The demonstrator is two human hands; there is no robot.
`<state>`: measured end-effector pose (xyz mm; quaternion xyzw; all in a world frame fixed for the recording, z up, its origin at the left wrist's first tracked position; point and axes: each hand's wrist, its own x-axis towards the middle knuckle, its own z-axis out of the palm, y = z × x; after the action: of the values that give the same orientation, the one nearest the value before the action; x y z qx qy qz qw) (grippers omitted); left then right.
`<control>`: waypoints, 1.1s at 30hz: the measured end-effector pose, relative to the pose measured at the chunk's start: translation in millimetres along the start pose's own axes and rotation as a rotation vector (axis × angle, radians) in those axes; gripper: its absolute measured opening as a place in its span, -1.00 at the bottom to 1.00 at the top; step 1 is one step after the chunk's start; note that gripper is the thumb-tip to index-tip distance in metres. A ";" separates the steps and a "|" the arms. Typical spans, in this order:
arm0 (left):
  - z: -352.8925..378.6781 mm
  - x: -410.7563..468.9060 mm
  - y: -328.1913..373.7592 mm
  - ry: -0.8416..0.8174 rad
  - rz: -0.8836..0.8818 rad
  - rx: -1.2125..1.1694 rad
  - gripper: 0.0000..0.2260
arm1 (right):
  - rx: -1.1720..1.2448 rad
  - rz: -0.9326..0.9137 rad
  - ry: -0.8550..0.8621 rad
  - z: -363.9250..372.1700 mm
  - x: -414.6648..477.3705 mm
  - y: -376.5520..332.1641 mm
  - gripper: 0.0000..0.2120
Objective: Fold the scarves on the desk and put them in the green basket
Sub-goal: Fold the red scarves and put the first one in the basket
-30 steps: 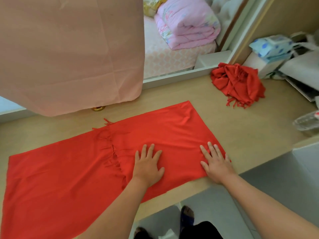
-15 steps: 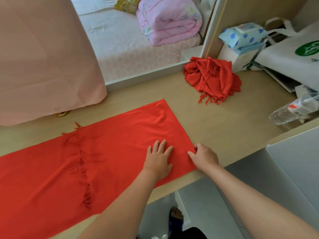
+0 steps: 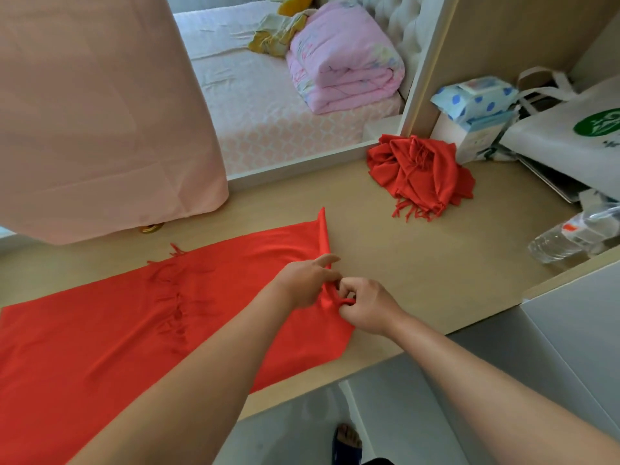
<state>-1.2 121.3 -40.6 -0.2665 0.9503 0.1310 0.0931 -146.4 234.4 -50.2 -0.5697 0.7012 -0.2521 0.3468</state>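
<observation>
Head view: a red scarf (image 3: 117,330) lies flat on the table (image 3: 419,263), its left end cut off by the frame. The left hand (image 3: 302,280) grips its bunched right edge, fingers partly hidden. The right hand (image 3: 365,305) pinches a fold there. A second scarf (image 3: 419,172) sits crumpled at the back right.

Matt red cloth scarf (image 3: 100,330) on smooth pale wood-look desk (image 3: 419,263); clear glossy plastic bottle (image 3: 567,238).

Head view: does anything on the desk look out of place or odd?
A crumpled scarf sits heaped at the far edge of the desk, fringe trailing, apart from the spread scarf. A plastic bottle lies on its side at right.
</observation>
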 end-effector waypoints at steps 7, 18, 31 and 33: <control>8.0 -94.2 -82.6 0.251 -0.095 -0.094 -0.87 | 0.011 -0.031 0.023 65.0 1.1 -69.4 -0.89; 60.7 -297.1 -214.0 0.317 -0.302 -0.243 -0.77 | -0.101 -0.197 -0.244 243.5 13.5 -199.9 -0.73; 76.9 -272.7 -242.8 0.280 -0.499 -0.432 -0.78 | -0.309 -0.054 -0.034 226.3 84.5 -187.8 -0.80; 67.6 -247.1 -240.5 0.318 -0.510 -0.477 -0.76 | -0.340 -0.055 0.028 214.4 103.7 -178.4 -0.74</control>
<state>341.5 62.6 -91.7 -0.5254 0.7990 0.2781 -0.0903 119.3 102.3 -72.8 -0.6354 0.7228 -0.1473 0.2284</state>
